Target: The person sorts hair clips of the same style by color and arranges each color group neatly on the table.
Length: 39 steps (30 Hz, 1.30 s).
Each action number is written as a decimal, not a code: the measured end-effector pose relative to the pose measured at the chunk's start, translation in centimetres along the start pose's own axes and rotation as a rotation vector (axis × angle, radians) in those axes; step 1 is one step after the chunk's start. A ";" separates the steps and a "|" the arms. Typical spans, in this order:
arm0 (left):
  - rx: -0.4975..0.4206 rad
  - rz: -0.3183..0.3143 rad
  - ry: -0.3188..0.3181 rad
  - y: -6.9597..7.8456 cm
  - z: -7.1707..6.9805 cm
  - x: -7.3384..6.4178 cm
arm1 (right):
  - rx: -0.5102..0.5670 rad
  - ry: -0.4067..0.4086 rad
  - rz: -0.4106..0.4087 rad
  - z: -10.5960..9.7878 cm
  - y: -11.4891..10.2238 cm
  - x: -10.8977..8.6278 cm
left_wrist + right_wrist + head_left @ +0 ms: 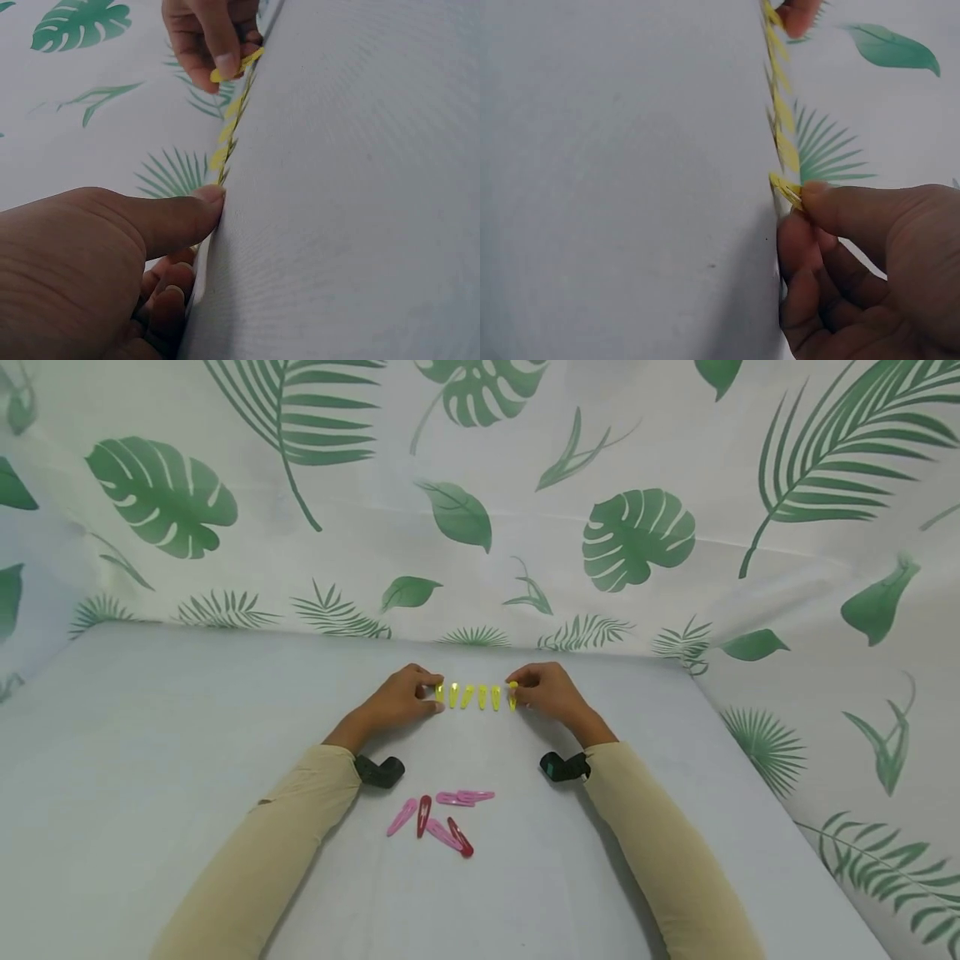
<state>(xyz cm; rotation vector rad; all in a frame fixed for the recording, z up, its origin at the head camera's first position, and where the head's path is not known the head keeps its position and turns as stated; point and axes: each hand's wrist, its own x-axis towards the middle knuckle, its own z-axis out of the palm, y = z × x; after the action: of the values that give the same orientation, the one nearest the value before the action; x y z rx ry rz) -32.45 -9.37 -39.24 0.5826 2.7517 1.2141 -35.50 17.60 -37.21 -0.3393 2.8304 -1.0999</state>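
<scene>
Several yellow snap hair clips [468,697] lie side by side in a short row near the back of the table. At the left end, my left hand [401,697] has a finger at the far end of the outermost clip [440,693] and the thumb at its near end, holding it between them. In the left wrist view that thumb hides most of this clip. My right hand [551,689] pinches another yellow hair clip [786,189] between thumb and fingers at the row's right end. This one is slightly raised and tilted in the left wrist view.
Nearer to me lies a loose group of pink hair clips [402,817] and red hair clips [424,817], some overlapping. The white table [187,760] meets a leaf-printed backdrop [337,552] just behind the row. Dark wrist cameras [381,772] sit on both wrists.
</scene>
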 end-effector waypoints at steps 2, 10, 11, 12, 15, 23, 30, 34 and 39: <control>0.005 -0.009 0.000 0.1 0.0 0.0 | -0.024 -0.004 0.002 0.1 -0.1 0.2; 0.025 -0.008 -0.004 0.5 -0.1 -0.2 | -0.096 -0.005 0.046 0.2 -0.8 0.2; 0.026 -0.008 -0.004 0.5 0.0 -0.2 | -0.101 -0.006 0.048 0.1 -0.9 0.1; 0.027 -0.007 -0.005 0.6 0.0 -0.2 | -0.107 -0.005 0.048 0.1 -0.9 0.1; 0.029 -0.009 -0.006 0.7 0.0 -0.2 | -0.110 -0.008 0.044 0.0 -1.1 -0.1; 0.056 -0.014 -0.007 0.6 0.0 -0.1 | -0.103 0.034 0.024 -0.7 -1.6 -1.1; -0.002 -0.016 -0.002 0.5 -0.2 -0.2 | -0.129 0.048 -0.134 -0.2 -1.9 -3.1; -0.014 -0.033 -0.020 1.0 -0.7 -0.8 | -0.105 -0.023 -0.255 0.3 -2.6 -4.3; 0.001 -0.016 -0.059 1.8 -1.5 -1.7 | -0.055 -0.161 -0.370 0.8 -4.1 -5.8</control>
<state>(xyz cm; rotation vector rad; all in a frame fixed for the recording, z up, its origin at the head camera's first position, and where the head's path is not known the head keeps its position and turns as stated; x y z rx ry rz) -30.63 -10.00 -37.04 0.5858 2.7039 1.1729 -29.07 15.54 -35.02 -0.9414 2.7225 -0.9937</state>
